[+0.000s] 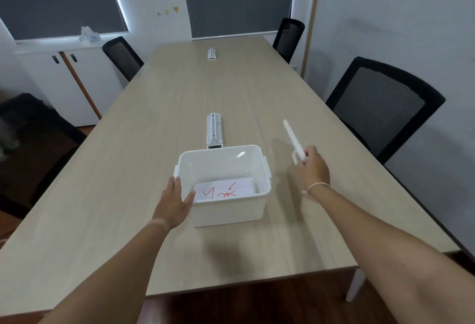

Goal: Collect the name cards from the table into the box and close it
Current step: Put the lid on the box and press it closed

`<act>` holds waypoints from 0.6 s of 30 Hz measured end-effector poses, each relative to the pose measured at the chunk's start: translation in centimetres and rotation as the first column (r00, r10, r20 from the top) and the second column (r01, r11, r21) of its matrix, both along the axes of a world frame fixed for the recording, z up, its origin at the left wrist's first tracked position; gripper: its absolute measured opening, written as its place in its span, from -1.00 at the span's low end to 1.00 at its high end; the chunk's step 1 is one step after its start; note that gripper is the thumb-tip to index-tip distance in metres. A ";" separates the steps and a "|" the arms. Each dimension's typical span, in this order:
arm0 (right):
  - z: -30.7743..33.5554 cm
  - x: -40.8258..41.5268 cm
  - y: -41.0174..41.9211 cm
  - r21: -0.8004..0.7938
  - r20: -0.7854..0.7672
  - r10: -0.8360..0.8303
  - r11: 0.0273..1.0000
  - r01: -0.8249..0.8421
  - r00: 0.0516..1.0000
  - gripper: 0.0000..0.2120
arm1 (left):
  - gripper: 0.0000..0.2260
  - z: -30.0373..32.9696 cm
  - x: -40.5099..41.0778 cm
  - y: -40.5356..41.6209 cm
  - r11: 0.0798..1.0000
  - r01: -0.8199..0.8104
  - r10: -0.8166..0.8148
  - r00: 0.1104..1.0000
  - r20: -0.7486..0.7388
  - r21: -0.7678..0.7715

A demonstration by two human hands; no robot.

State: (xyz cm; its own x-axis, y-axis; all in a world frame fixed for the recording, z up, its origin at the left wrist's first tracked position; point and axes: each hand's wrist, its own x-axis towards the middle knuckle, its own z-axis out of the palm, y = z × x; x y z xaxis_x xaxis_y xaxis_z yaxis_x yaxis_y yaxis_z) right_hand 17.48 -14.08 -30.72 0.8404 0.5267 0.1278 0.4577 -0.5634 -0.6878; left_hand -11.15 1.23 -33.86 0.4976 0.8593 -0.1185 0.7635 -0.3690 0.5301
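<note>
An open white plastic box point(231, 210) stands on the wooden table point(128, 195) near its front. Inside on the bottom lies a white name card point(223, 188) with red handwriting. My left hand point(174, 200) grips the box's left wall, with the thumb hooked over the near left corner of the rim. My right hand point(312, 166) is raised to the right of the box, shut on a thin flat white piece point(293, 138) seen edge-on. The piece looks like the box's lid and tilts up and away from me.
Two white slotted fittings sit along the table's centre line, one point(214, 130) just behind the box and one point(212, 53) at the far end. Black mesh chairs stand at the right point(380, 107), far right point(288, 38) and far left point(123, 56). A white cabinet point(64, 79) is at the left.
</note>
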 end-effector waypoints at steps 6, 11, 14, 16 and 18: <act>6.9 0.4 2.3 0.370 0.039 -0.019 0.929 0.003 0.999 -0.84 | -0.48 2.3 0.1 0.8 0.998 -0.013 0.022 0.987 0.162 -0.054; 11.4 -1.2 5.1 0.601 0.033 0.084 0.794 -0.087 0.996 -0.91 | -0.46 5.4 0.9 2.3 0.978 -0.160 0.194 0.930 0.311 -0.131; 12.8 -2.0 6.7 0.711 -0.110 0.142 0.703 -0.022 0.984 -0.91 | -0.49 7.6 1.1 3.2 0.953 -0.228 0.298 0.828 0.474 -0.201; 13.1 -2.3 7.3 0.721 -0.232 0.197 0.693 0.032 0.953 -0.86 | -0.49 8.8 1.1 3.6 0.937 -0.245 0.347 0.745 0.569 -0.251; 12.5 -2.3 7.7 0.689 -0.358 0.254 0.721 0.071 0.898 -0.76 | -0.48 9.7 0.9 3.8 0.926 -0.238 0.374 0.698 0.611 -0.294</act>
